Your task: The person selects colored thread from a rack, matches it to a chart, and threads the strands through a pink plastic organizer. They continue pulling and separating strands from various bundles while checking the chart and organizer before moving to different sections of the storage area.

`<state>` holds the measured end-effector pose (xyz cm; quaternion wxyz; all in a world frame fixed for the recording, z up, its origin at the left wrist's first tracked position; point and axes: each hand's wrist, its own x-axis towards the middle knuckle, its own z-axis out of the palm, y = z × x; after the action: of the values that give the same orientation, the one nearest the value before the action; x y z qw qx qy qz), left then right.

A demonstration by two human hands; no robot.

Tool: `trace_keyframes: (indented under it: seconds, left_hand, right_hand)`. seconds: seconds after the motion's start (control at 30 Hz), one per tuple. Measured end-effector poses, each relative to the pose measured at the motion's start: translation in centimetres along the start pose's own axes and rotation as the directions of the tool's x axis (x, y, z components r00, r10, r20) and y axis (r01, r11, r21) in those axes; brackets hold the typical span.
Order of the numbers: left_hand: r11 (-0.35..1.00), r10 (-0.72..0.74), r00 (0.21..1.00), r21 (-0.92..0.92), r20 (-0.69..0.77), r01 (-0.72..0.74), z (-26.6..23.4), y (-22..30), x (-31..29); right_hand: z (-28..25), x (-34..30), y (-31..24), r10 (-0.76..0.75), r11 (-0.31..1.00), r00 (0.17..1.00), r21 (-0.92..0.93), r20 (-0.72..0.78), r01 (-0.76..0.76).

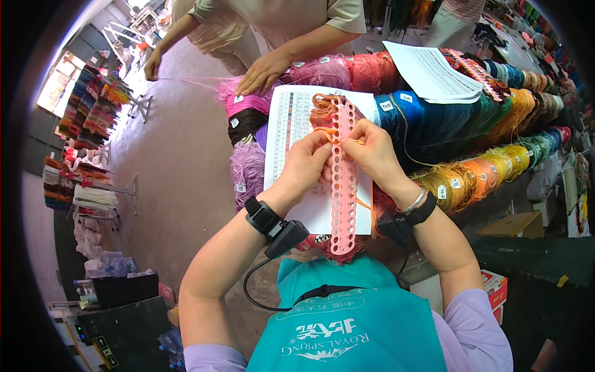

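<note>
Left fingers (318, 153) and right fingers (355, 149) pinch orange thread (326, 131) at the pink holed strip (343, 208)

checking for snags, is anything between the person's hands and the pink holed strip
Nothing visible does: the left hand and right hand are both at the pink strip, with orange thread there. The printed sheet lies beneath it, not in between.

The strip (343, 214) is over a sheet (284, 162). Around the strip, a paper stack (434, 74) rests on thread bundles (434, 127) at one o'clock; a co-worker (279, 18) stands at eleven, hanging yarn (93, 102) at ten, a bin (124, 289) at eight.
</note>
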<state>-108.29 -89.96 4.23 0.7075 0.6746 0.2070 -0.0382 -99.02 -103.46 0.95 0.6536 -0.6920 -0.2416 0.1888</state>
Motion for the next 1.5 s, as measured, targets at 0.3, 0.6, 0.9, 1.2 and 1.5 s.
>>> trace_keyframes:
  seconds: [0.3,0.6,0.9,1.2,1.5]
  left_hand:
    - [0.998,-0.068,0.997,-0.002,0.036,0.068,-0.4,0.0,0.7]
    - [0.991,-0.114,0.993,-0.067,0.015,0.115,-0.7,-0.6,0.9]
    - [0.915,0.098,0.984,0.402,-0.150,-0.030,-2.8,-0.1,-1.9]
    - [0.991,0.010,0.999,-0.131,0.052,-0.003,-2.1,-0.1,-2.1]
    - [0.942,0.177,0.983,0.281,0.051,-0.184,-1.3,-0.3,0.4]
  right_hand:
    - [-0.2,0.1,0.1,0.008,0.999,0.999,0.031,0.050,-0.010]
    - [0.0,0.1,0.3,-0.019,0.999,0.997,-0.030,0.078,0.021]
    - [0.9,0.3,-0.9,-0.070,0.927,0.983,-0.354,0.169,0.127]
    - [1.0,0.7,-1.4,-0.028,0.923,0.979,-0.371,0.200,0.102]
    - [0.4,1.3,0.2,0.010,0.998,0.965,0.063,0.262,-0.028]
